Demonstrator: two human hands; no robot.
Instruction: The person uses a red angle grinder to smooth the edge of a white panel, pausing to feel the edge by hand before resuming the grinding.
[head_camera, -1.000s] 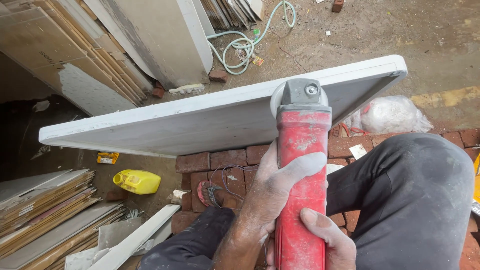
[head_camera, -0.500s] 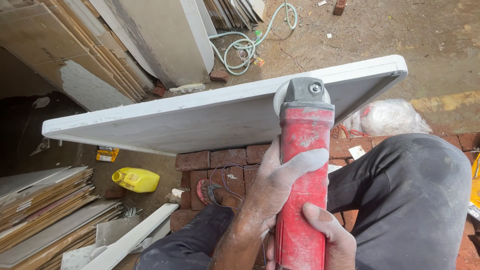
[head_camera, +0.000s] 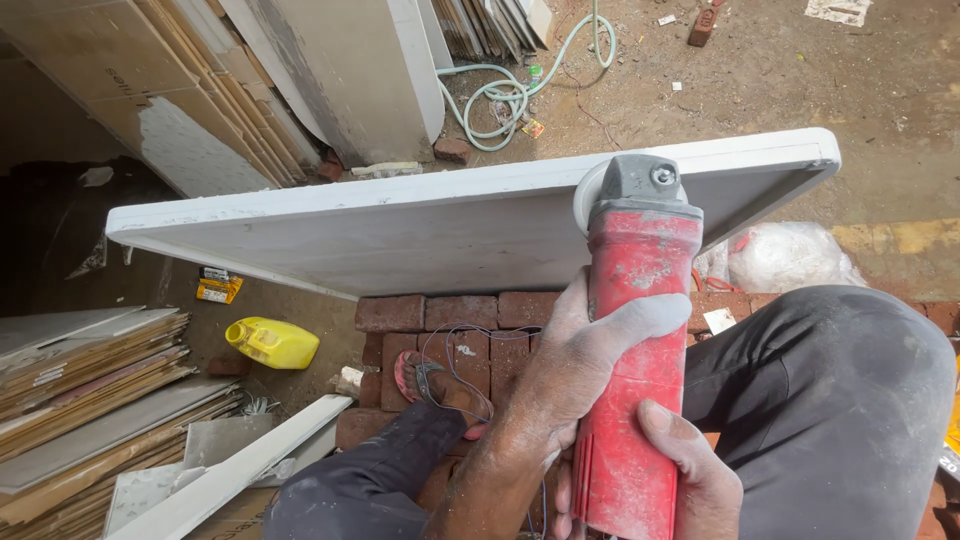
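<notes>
A red angle grinder with a grey head stands upright in the middle right, its disc against the near edge of a large white tile. My left hand, dusty white, wraps around the grinder's body from the left, thumb across its front. My right hand grips the lower end of the grinder. The tile lies flat and slanted, reaching from the left to the upper right. My dark trousered legs sit under the tool, and a foot in a red sandal rests on bricks.
Red bricks are stacked beneath the tile. A yellow jerrycan lies on the dirt at left, near stacks of tiles. Boards lean at top left, a pale green hose coils at top, and a white plastic bag lies right.
The grinder and both hands have held almost still; the view has shifted very slightly, with the tile's left end sitting a touch lower.
</notes>
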